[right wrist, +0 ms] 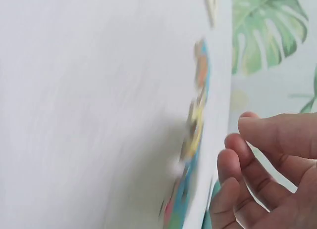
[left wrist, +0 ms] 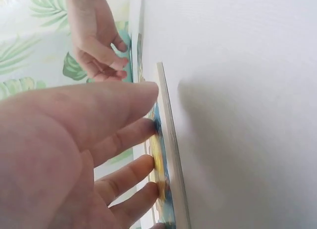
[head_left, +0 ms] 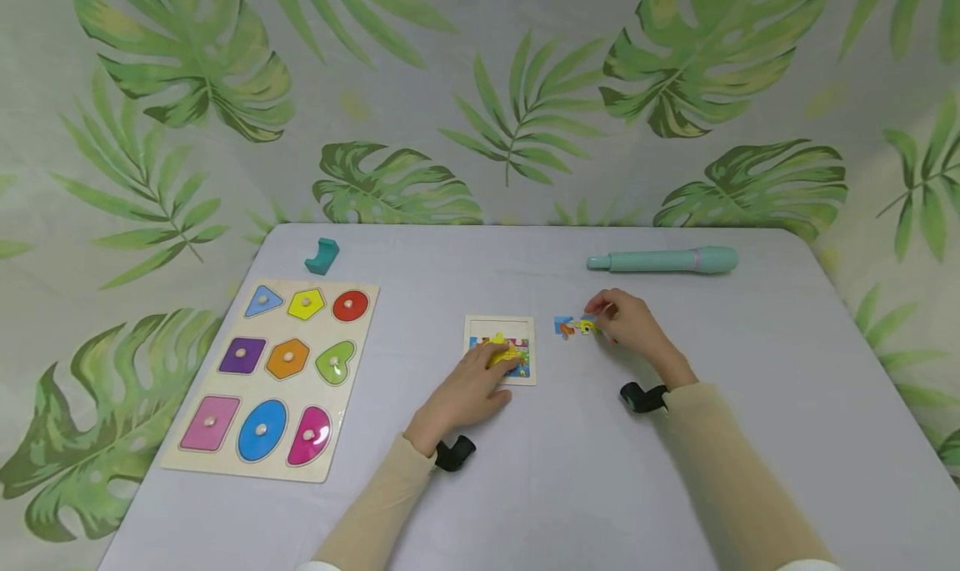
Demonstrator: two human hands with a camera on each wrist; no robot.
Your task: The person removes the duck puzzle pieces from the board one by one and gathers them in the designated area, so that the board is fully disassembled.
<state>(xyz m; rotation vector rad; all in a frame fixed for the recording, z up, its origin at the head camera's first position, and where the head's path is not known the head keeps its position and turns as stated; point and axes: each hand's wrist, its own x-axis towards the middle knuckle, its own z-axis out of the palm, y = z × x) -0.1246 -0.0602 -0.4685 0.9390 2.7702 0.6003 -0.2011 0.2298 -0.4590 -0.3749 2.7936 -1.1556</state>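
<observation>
A small picture puzzle in a pale wooden frame [head_left: 535, 346] lies mid-table, with pieces in its lower part and bare backing along its top. My left hand [head_left: 467, 396] rests over it, fingertips [left wrist: 144, 163] touching the yellow part of the picture and the thumb raised near the frame's edge. To the right of the frame lie loose puzzle pieces, among them a blue-and-orange one [head_left: 564, 327] and a yellow one [right wrist: 196, 125]. Just above these hovers my right hand [head_left: 630, 325], its fingers loosely bent; the right wrist view shows nothing between them.
On the left is a wooden board [head_left: 225, 385] of coloured knobbed shapes. Behind it stands a teal curved block [head_left: 323, 256]. A mint-green stick-shaped item [head_left: 660, 260] lies near the back edge at right. A leaf-patterned cloth hangs behind the table.
</observation>
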